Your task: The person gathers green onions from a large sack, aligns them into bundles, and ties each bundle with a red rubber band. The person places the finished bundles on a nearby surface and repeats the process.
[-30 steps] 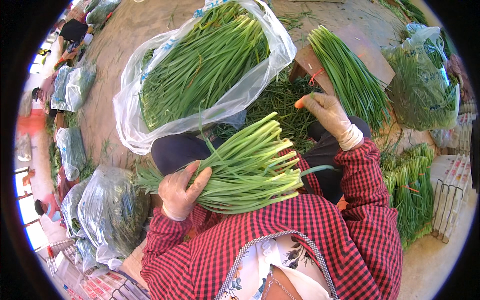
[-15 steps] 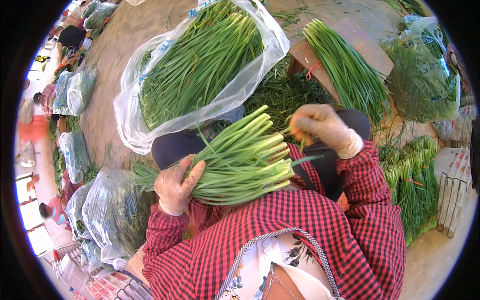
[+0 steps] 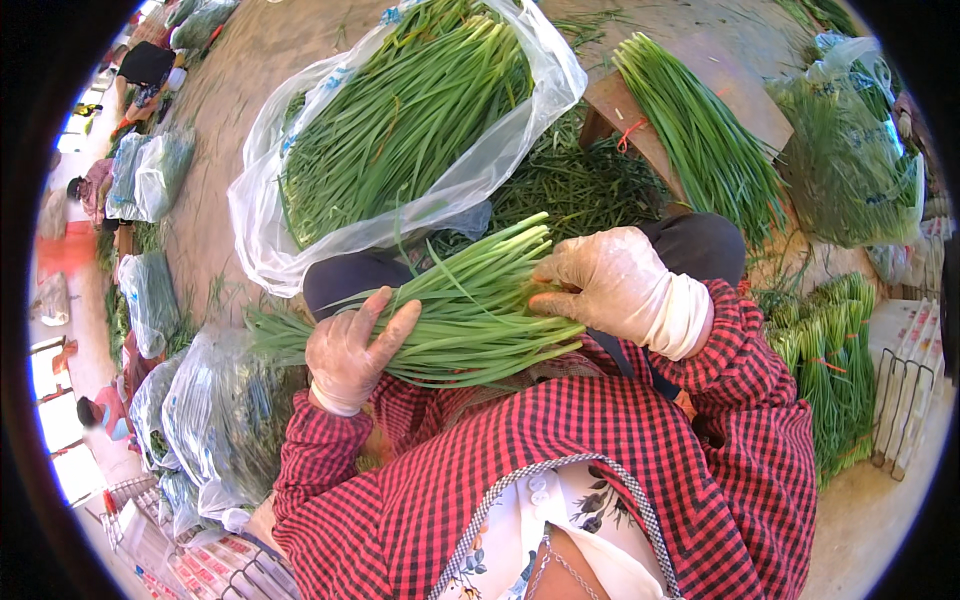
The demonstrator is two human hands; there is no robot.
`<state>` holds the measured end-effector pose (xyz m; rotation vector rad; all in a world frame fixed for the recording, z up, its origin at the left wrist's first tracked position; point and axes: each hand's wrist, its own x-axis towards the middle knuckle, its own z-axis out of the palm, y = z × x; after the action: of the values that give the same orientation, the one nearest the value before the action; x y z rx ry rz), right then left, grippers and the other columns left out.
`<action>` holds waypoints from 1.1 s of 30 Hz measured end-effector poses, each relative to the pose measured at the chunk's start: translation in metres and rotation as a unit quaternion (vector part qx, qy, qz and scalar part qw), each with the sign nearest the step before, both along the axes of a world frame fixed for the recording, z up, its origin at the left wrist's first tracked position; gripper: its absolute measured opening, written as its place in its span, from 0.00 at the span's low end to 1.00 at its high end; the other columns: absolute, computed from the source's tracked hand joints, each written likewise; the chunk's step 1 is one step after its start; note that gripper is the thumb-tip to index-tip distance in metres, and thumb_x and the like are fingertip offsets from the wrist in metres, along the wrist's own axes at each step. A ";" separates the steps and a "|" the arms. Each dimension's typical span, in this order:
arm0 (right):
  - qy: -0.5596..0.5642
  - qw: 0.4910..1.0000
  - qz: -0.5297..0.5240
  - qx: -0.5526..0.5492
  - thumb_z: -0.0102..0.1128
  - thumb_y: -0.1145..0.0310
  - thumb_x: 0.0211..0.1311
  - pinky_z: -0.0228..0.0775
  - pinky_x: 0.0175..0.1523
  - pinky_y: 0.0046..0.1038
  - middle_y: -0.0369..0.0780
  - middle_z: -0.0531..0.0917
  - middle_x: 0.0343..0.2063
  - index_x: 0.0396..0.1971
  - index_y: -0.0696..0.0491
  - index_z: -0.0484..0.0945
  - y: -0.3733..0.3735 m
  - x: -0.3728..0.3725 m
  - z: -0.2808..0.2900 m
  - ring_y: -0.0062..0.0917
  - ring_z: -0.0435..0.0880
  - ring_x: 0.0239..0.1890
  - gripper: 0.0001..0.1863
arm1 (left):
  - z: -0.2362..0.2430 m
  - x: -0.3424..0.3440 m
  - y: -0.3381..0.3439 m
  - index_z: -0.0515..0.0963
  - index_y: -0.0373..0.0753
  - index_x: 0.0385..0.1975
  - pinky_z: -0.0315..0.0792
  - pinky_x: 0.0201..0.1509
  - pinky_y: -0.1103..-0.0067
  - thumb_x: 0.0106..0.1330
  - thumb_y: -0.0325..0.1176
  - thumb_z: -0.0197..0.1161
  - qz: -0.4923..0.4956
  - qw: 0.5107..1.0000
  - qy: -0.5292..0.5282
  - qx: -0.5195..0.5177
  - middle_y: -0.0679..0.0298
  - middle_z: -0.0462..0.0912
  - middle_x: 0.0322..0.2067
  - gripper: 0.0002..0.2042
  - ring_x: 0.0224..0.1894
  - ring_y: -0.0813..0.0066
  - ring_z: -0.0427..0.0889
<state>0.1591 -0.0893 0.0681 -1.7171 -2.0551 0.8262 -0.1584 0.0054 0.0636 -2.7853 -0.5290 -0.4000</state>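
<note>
A loose bunch of long green leafy stems (image 3: 450,330) lies across my lap, pale ends to the right. My gloved left hand (image 3: 360,340) grips it from the left side. My gloved right hand (image 3: 590,285) has its fingers closed on the pale stem ends, fingertips partly hidden among them. Beyond my lap an open clear plastic bag (image 3: 290,250) holds a large pile of the same greens. A tied-looking bunch (image 3: 700,140) rests on a small wooden table (image 3: 750,100) at right, with a red tie beside it. Loose trimmings (image 3: 560,180) lie beneath.
Bundles with red ties (image 3: 830,380) stand at my right, near wire racks (image 3: 905,390). Filled plastic bags lie at left (image 3: 220,420) and far right (image 3: 840,170). Co-workers (image 3: 145,70) are at work along the far left.
My right hand moved down and left onto the bunch's stem ends; the orange bit in its fingertips is out of sight. My left hand and the bunch shifted slightly up and left.
</note>
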 end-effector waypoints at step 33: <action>0.037 0.983 -0.179 -0.013 0.74 0.62 0.56 0.74 0.57 0.28 0.51 0.70 0.64 0.66 0.54 0.68 -0.037 0.047 -0.050 0.33 0.78 0.58 0.38 | -0.015 -0.019 0.009 0.79 0.49 0.56 0.74 0.30 0.75 0.50 0.26 0.60 0.056 0.994 -0.083 -0.044 0.62 0.86 0.43 0.28 0.30 0.68 0.82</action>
<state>0.2063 -0.1262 0.0179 -1.9598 -1.6232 0.7871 -0.1771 0.0142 0.0488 -2.8037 -0.7539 -0.6008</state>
